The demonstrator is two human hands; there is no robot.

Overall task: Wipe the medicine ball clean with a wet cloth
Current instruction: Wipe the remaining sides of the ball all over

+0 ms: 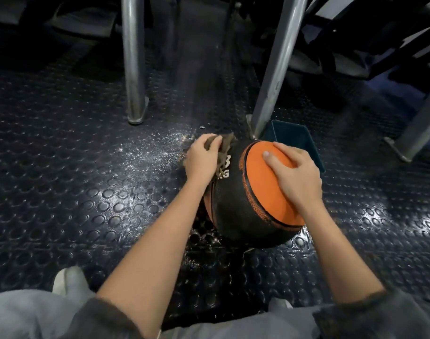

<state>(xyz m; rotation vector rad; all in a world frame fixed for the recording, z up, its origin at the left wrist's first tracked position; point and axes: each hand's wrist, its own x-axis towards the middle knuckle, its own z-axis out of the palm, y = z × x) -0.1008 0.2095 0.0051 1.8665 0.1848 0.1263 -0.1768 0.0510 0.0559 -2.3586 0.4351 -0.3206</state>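
Crumpled brown cloth (227, 142) presses the round pebbled ball (233, 204).

Pebbled matt rubber medicine ball (236, 204), crumpled cloth (227, 143), glossy studded rubber floor (86, 192), metal legs (134, 57).

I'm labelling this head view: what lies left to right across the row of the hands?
left hand → cloth → medicine ball → right hand. The blue tub behind the right hand overlaps it, so it is left out.

cloth (227, 143) mostly under left hand (201, 158), lettering (225, 172) partly covered
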